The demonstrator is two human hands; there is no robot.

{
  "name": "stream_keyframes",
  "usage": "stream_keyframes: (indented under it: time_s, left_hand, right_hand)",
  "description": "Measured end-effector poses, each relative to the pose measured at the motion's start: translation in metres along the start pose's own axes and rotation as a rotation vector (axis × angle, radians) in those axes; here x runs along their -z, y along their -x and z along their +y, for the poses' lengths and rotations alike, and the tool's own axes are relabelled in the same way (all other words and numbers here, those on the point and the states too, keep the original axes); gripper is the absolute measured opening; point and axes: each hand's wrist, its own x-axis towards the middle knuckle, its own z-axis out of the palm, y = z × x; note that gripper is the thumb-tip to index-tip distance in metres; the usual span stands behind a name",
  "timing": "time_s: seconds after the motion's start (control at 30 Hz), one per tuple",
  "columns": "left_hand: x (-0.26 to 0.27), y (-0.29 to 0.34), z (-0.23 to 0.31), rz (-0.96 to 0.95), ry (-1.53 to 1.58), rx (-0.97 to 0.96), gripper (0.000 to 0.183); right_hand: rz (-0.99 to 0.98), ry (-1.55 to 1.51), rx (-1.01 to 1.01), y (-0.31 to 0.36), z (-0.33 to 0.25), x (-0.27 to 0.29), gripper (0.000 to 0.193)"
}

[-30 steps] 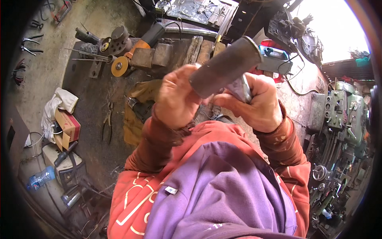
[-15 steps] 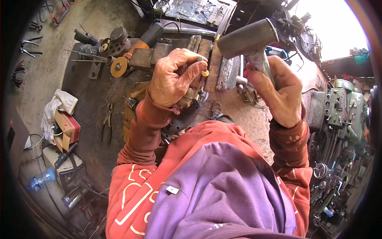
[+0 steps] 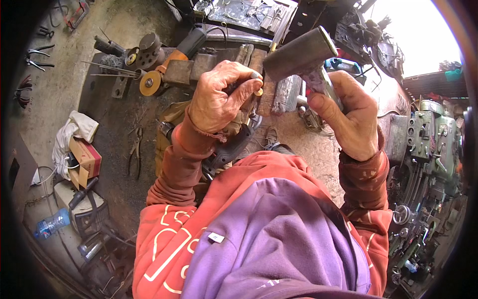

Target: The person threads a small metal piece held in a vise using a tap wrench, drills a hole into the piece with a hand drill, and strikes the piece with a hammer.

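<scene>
My right hand (image 3: 354, 117) is closed around the handle of a hammer (image 3: 300, 54) with a big, dark cylindrical head. That head hangs just to the right of my left hand (image 3: 219, 97), apart from it. Between thumb and fingers my left hand pinches a short grey metal rod (image 3: 255, 75), whose rounded top pokes out. A small yellowish round piece (image 3: 258, 92) shows just below the thumb tip; whether it belongs to the rod I cannot tell. Beneath both hands lie rusty metal blocks (image 3: 266, 97) on the bench edge.
An angle grinder (image 3: 186, 45) with an orange body and a yellow disc (image 3: 149, 83) lie left of the blocks. Pliers (image 3: 134, 153), a power drill (image 3: 226, 147) and a red-and-tan box (image 3: 85, 157) are nearer. A green machine (image 3: 432, 132) stands at the right.
The hammer head has swung slightly left and down, closer to my left hand. My left hand keeps its pinch on the rod, nearly still.
</scene>
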Motion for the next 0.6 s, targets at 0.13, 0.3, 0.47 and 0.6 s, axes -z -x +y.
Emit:
stream_keyframes:
  time_s: [0.13, 0.3, 0.47, 0.6]
  left_hand:
    - [0.0, 0.001, 0.001, 0.011, -0.004, 0.016, 0.011]
    - [-0.003, 0.001, -0.001, 0.034, 0.038, 0.007, 0.011]
    - [-0.008, 0.005, -0.003, 0.044, 0.018, -0.01, 0.013]
    - [-0.015, 0.013, -0.01, 0.073, 0.007, -0.018, 0.015]
  right_hand:
    - [-0.001, 0.016, 0.025, -0.001, -0.001, 0.0, 0.022]
    - [-0.014, -0.075, -0.014, -0.001, -0.001, -0.001, 0.024]
    - [-0.047, 0.071, -0.012, -0.001, -0.008, 0.0, 0.024]
    - [-0.04, 0.007, 0.033, -0.003, -0.016, -0.005, 0.024]
